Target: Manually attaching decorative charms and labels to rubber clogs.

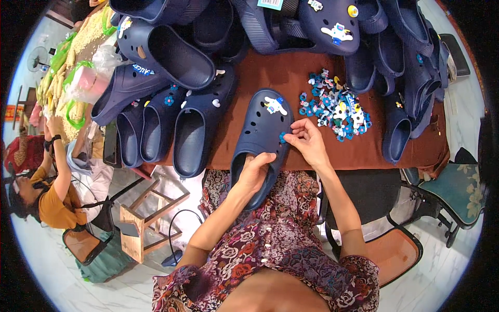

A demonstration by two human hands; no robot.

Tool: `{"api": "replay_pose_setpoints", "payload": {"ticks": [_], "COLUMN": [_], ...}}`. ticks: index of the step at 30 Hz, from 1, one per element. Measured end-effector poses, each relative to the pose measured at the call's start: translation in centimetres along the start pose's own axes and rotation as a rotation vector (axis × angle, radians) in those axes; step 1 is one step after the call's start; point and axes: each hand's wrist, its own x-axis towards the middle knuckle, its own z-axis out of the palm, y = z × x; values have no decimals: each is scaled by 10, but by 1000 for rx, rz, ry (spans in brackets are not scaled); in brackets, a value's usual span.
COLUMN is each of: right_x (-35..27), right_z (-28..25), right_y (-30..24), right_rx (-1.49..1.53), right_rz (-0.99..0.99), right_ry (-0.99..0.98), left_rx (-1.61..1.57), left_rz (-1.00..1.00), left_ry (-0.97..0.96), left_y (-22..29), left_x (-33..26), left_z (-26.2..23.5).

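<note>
The clog (260,143) lies toe-away at the near edge of the worktop (291,78), heel overhanging the lap.

Left hand (254,174): grip closed on the clog's heel rim, fingers curled into the opening. This hand acts as the anvil; it should hold the upper firm from inside.

Right hand (307,141): narrow pinch grip on a small blue charm (283,137), touching the clog's right flank at 3 o'clock of the upper. For a clean seat, the charm's stud should meet the vent hole square, with pressure straight into the upper and counter-pressure from the left fingers beneath. A white charm (274,105) is already fitted near the toe, at 12 o'clock.

Charm pile (337,106): loose, at 1 o'clock of the right hand, near and unobstructed.

Clearances: finished clogs (171,119) stand in a row at 9 to 10 o'clock, just beside the work piece; stacked clogs (291,26) fill 12 o'clock; more hang at 3 o'clock. Open cloth lies only between the clog and the pile. Another person (36,192) sits well apart at 8 o'clock.
</note>
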Motion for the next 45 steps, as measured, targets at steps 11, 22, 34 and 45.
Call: {"api": "replay_pose_setpoints", "payload": {"ticks": [11,22,34,45], "right_x": [-9,-20,-6,-34], "right_z": [14,-11,-50,-16], "right_y": [-5,-16,-20,-39], "right_rx": [-17,-651,-1184,-628], "right_rz": [-39,-433,-501,-377], "right_ry": [71,385,350,219], "left_rx": [48,204,353,399], "left_rz": [-35,182,201,217], "left_ry": [28,170,63,82], "left_y": [-5,2,3,2], "left_x": [3,-11,-32,-31], "left_z": [-5,13,21,19]}}
